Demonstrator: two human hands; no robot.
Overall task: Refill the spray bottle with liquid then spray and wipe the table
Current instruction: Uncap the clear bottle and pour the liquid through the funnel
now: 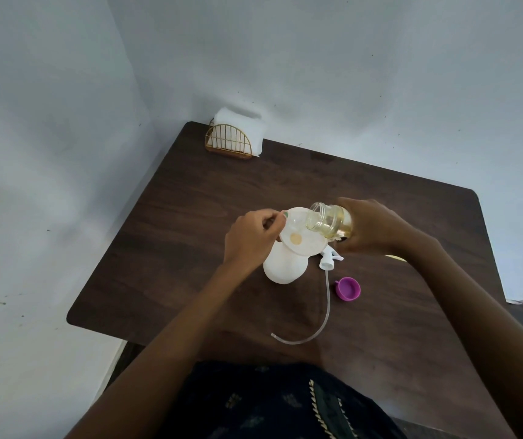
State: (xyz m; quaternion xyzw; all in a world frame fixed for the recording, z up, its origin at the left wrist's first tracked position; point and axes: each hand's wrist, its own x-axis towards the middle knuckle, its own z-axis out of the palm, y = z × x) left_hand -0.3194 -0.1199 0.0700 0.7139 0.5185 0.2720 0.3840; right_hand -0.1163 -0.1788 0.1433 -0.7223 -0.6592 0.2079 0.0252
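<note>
A white spray bottle (pixel 283 267) stands uncapped on the dark wooden table (pixel 190 248), with a white funnel (pixel 301 239) set in its neck. My left hand (pixel 250 239) pinches the funnel's left rim. In my right hand (pixel 377 228) I grip a clear refill bottle (pixel 328 221) of yellowish liquid, tipped with its open mouth over the funnel. A little yellow liquid sits at the funnel's centre. The white spray head (pixel 329 258) lies just right of the bottle, its clear tube (pixel 323 315) curving toward me.
A purple cap (pixel 348 288) lies open side up to the right of the tube. A gold wire holder with white napkins (pixel 238 134) stands at the table's far left corner against the wall. The table's right edge is rounded.
</note>
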